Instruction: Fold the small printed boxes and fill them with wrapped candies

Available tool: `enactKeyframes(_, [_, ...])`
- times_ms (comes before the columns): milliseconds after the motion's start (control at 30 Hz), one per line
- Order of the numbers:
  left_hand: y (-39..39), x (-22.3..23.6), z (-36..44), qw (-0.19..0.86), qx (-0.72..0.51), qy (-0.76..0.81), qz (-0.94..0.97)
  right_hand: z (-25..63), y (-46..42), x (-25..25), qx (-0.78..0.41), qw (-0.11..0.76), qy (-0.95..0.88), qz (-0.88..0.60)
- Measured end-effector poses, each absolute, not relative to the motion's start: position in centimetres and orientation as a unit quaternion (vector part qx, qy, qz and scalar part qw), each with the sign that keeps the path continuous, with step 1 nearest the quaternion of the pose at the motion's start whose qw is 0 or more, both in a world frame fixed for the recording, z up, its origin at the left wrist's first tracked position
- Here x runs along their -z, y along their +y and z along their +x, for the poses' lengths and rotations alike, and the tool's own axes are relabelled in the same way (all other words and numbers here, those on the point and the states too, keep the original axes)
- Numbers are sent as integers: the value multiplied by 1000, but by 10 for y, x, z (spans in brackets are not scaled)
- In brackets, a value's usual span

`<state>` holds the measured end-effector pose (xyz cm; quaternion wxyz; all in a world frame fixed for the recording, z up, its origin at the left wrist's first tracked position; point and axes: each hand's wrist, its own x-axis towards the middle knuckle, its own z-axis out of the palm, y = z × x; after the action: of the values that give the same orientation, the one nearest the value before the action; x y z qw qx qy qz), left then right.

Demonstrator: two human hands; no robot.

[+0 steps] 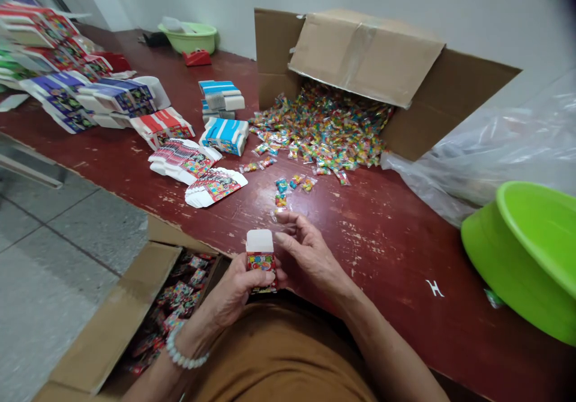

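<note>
My left hand (238,285) is closed around a small red printed candy box (261,264), held upright at the table's edge. The box's white top flap stands up. My right hand (310,252) is just right of the box, its thumb and forefinger apart and nothing visible between them. Its forefinger tip is beside a wrapped candy packet (279,211), and I cannot tell whether they touch. A short row of similar packets (281,187) leads away from it. Behind them, a heap of candy packets (333,132) spills from a tipped cardboard carton (369,54).
Flattened red boxes (216,186), blue boxes (225,135) and purple boxes (121,96) lie stacked on the left. A floor-side carton (121,306) of filled-looking boxes stands at lower left. A green basin (517,252) and clear plastic sheeting (486,156) occupy the right. A red tape dispenser (197,58) sits far back.
</note>
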<state>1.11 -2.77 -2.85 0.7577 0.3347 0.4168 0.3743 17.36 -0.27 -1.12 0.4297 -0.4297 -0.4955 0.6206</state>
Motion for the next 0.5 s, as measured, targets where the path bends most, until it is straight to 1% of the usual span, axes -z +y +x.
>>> enactKeyframes(67, [-29, 28, 11, 733, -379, 433, 362, 171, -5, 15, -714, 398, -430, -384])
enactKeyframes(167, [-30, 25, 11, 718, -383, 444, 376, 166, -8, 17, -762, 373, -401, -345])
enactKeyframes(267, [-32, 20, 11, 747, -385, 427, 334, 163, -7, 18, -727, 386, -427, -376])
enactKeyframes(367, [-31, 16, 9, 790, -365, 418, 260, 165, -7, 17, -642, 409, -494, -420])
enactKeyframes(433, [-30, 15, 8, 797, -356, 424, 242, 168, -8, 16, -608, 417, -528, -422])
enactKeyframes(500, [-31, 16, 9, 787, -364, 430, 252, 170, -9, 15, -604, 423, -536, -411])
